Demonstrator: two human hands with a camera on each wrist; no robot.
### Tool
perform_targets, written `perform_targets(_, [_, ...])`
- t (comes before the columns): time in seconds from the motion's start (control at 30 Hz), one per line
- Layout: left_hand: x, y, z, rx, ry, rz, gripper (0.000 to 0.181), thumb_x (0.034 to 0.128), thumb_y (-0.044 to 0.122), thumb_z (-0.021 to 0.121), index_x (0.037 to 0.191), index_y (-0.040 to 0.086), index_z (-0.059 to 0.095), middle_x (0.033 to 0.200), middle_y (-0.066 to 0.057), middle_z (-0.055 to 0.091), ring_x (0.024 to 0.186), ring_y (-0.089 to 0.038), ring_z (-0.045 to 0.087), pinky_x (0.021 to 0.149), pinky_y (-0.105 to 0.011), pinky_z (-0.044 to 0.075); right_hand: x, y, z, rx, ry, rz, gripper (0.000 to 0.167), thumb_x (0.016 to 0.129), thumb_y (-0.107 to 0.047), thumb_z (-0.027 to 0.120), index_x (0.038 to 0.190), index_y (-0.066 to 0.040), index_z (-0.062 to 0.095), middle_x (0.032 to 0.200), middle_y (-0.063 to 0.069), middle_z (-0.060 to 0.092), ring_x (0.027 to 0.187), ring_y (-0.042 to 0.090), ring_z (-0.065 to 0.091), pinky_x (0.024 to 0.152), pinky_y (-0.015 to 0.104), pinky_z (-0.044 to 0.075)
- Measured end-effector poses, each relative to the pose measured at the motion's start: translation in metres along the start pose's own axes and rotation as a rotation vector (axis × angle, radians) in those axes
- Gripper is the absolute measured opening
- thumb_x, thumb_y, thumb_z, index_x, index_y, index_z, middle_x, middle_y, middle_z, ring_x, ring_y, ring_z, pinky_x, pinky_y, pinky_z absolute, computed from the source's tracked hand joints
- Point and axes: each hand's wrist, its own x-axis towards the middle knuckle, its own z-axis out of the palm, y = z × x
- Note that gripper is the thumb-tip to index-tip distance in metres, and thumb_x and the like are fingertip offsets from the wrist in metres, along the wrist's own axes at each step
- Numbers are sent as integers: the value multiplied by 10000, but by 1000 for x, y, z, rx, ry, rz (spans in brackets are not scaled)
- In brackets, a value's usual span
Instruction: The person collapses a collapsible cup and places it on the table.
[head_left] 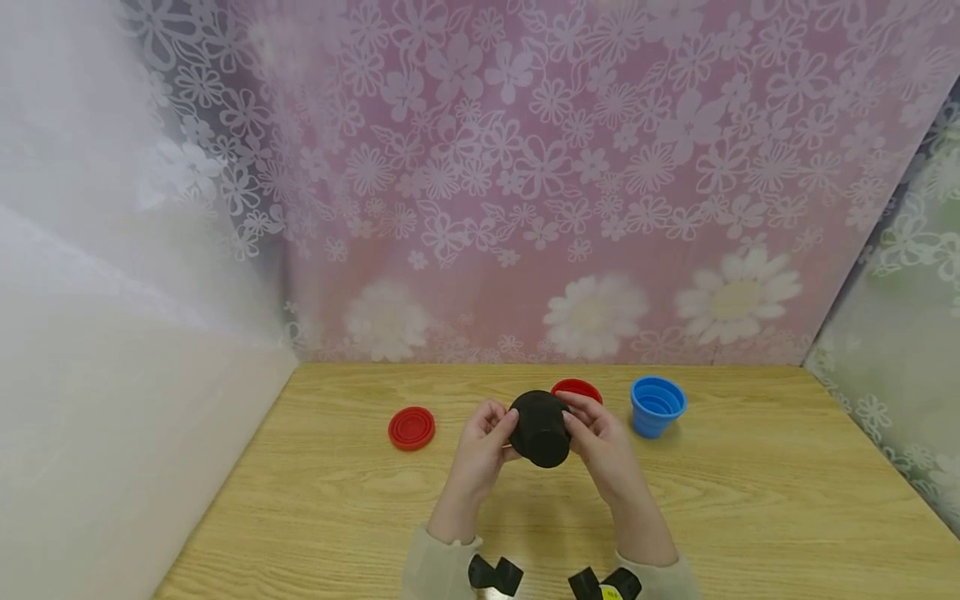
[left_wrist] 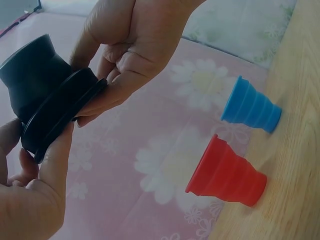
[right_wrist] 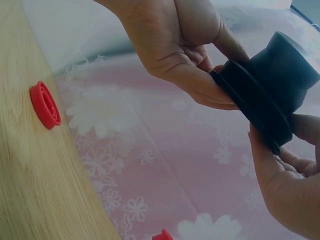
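While both hands gripped it from opposite sides, a black cup (head_left: 540, 429) hung in the air above the wooden table (head_left: 337, 517), tilted so that its narrow end pointed toward the person and its broad ring and rim pointed away. The left hand (head_left: 480, 446) pinched the cup's left side, its thumb pressed to the near wall and its other fingers bent around toward the rim. The right hand (head_left: 603, 442) pinched the opposite side in a like manner, thumb on the body and forefinger reaching along the far edge; how the fingertips lay behind the cup could not be fully told from the head view. On the table beyond the right hand stood a red cup (left_wrist: 227, 172), upright, partly hidden by that hand in the head view but clearly seen from the left wrist. To its right, apart from it, a blue cup (head_left: 657, 408) stood upright, its ridged inside showing. Well to the left, a flattened red piece (head_left: 412, 428) with concentric rings lay on the wood. Pale sleeves (head_left: 441, 567) covered the forearms, and a pink flowered curtain (head_left: 450, 167) hung behind the table.
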Motion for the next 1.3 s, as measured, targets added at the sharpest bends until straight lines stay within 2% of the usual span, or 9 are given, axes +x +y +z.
perform_targets(0.3, [-1, 1, -1, 23, -29, -20, 219, 899, 99, 512, 693, 111, 440, 681, -15, 447, 611, -102, 527, 588, -271, 519, 0, 0, 3, 26, 21, 16, 424, 914, -100, 481, 1223, 162, 354, 995, 13, 585, 897, 147, 587, 759, 269, 487])
perform_targets(0.47, [-2, 2, -2, -12, -94, 5, 68, 905, 108, 502, 940, 83, 450, 772, 4, 563, 667, -93, 567, 608, -231, 505, 0, 1, 5, 120, -16, 13, 440, 928, -92, 450, 1228, 190, 295, 987, 8, 595, 877, 138, 592, 753, 260, 489])
perform_targets(0.57, [-2, 2, -2, -24, -133, 29, 235, 915, 107, 480, 1120, -3, 443, 886, -13, 603, 746, -107, 587, 632, -228, 502, 0, 1, 6, 154, -29, 19, 451, 929, -108, 452, 1237, 176, 286, 1009, 4, 591, 885, 139, 592, 757, 261, 487])
perform_targets(0.67, [-2, 3, -2, -18, -150, 42, 314, 915, 112, 481, 1180, -55, 461, 955, -37, 581, 804, -128, 580, 647, -232, 502, 0, 0, 7, 175, -26, 15, 368, 929, -102, 450, 1224, 111, 391, 1027, 7, 580, 898, 148, 589, 772, 270, 482])
perform_targets(0.77, [-2, 3, -3, -13, -149, 42, 280, 907, 115, 498, 1161, 0, 533, 984, -51, 559, 832, -141, 567, 657, -233, 500, 0, 0, 7, 186, -20, 7, 253, 926, -87, 451, 1150, -38, 559, 1030, 13, 578, 901, 159, 589, 774, 278, 482])
perform_targets(0.87, [-3, 2, -3, -26, -148, 45, 229, 903, 119, 509, 1115, 107, 594, 1003, -52, 561, 845, -152, 566, 663, -238, 501, -2, 0, 7, 186, -21, -7, 256, 918, -63, 460, 1052, -174, 648, 1017, 12, 586, 887, 161, 591, 769, 269, 484])
perform_targets(1.1, [-3, -1, -1, -23, -121, 62, 214, 874, 112, 544, 1024, 219, 652, 971, -29, 568, 857, -143, 562, 700, -249, 501, -3, 0, 7, 140, 17, 7, 280, 885, -23, 505, 999, -210, 681, 988, 7, 604, 876, 163, 589, 765, 273, 486])
perform_targets(1.17, [-2, -1, -1, -15, -99, 65, 213, 866, 91, 555, 1023, 196, 655, 950, -29, 577, 850, -145, 569, 698, -257, 504, -2, 1, 6, 117, 25, 17, 280, 878, -22, 517, 993, -215, 684, 978, 9, 605, 873, 166, 589, 760, 280, 489])
perform_targets(1.3, [-2, 0, 1, 35, -55, 77, 265, 856, 64, 568, 1105, -23, 591, 927, -36, 598, 842, -159, 587, 690, -287, 512, -1, 2, 6, 84, 28, 5, 279, 868, -18, 533, 989, -216, 687, 959, 13, 609, 859, 170, 592, 745, 290, 495])
